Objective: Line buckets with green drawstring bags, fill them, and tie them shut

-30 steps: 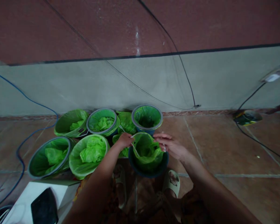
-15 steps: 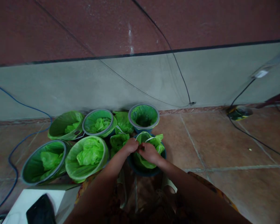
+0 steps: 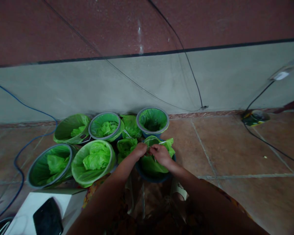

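Both my hands meet over a dark bin (image 3: 153,179) that stands between my feet. A green plastic bag (image 3: 152,164) with a white drawstring puffs out of that bin. My left hand (image 3: 140,150) is closed in a pinch on the bag's gathered top. Facing it, my right hand (image 3: 159,154) pinches the same top, its fingertips close to the left ones. The fingertips partly hide the exact spot they grip. Just left of my hands lies another bunched green bag (image 3: 126,145).
Several bins lined with green bags stand to the left, among them a pale-rimmed bin (image 3: 75,171). A grey-rimmed bin (image 3: 152,108) is by the wall. A phone (image 3: 48,217) lies on a white box (image 3: 24,209). A blue cable (image 3: 22,173) crosses the left floor.
My hands stay at the bag's top, with the right fingers slightly shifted. The bag's front now spreads smoother. The whole view has moved a little.
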`<state>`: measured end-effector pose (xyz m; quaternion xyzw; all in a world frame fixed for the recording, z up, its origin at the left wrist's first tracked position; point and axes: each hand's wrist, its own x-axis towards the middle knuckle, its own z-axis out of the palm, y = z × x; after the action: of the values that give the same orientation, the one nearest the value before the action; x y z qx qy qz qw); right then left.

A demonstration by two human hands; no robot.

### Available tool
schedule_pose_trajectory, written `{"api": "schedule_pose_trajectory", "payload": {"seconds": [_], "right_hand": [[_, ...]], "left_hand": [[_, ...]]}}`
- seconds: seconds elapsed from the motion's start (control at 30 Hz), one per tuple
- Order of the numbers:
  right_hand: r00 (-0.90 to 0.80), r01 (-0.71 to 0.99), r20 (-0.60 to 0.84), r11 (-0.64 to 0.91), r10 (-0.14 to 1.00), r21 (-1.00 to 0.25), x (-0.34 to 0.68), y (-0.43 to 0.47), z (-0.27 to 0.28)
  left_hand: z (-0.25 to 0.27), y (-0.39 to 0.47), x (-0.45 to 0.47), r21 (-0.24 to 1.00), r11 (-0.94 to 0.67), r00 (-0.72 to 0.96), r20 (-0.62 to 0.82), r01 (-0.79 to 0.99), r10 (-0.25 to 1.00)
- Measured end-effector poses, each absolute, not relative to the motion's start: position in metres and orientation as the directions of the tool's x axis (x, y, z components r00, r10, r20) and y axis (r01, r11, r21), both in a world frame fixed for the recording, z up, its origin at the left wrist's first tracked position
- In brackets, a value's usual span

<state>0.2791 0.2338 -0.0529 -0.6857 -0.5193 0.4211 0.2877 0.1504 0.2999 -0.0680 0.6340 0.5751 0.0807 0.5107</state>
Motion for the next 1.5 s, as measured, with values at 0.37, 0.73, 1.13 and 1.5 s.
{"api": "schedule_pose_trajectory", "payload": {"seconds": [0.37, 0.73, 1.13, 1.5], "right_hand": [[0.452, 0.575, -0.285, -0.520, 0.845, -0.631, 0.317, 0.243, -0.043], [0.070, 0.649, -0.207, -0.202, 0.976, -0.734, 0.298, 0.237, -0.060], [-0.083, 0.552, -0.151, -0.080, 0.985, -0.830, 0.296, 0.237, -0.061], [0.244, 0.262, 0.046, -0.020, 0.969, -0.965, 0.354, 0.243, 0.012]], "left_hand": [[-0.042, 0.307, 0.143, 0.865, 0.303, 0.308, -0.439, 0.401, 0.844], [-0.046, 0.298, 0.146, 0.866, 0.471, 0.488, -0.488, 0.167, 0.724], [-0.038, 0.298, 0.149, 0.668, -0.208, 0.491, -0.267, 0.714, 0.829], [0.021, 0.317, 0.123, 0.697, -0.486, 0.253, 0.417, 0.528, 0.873]]}}
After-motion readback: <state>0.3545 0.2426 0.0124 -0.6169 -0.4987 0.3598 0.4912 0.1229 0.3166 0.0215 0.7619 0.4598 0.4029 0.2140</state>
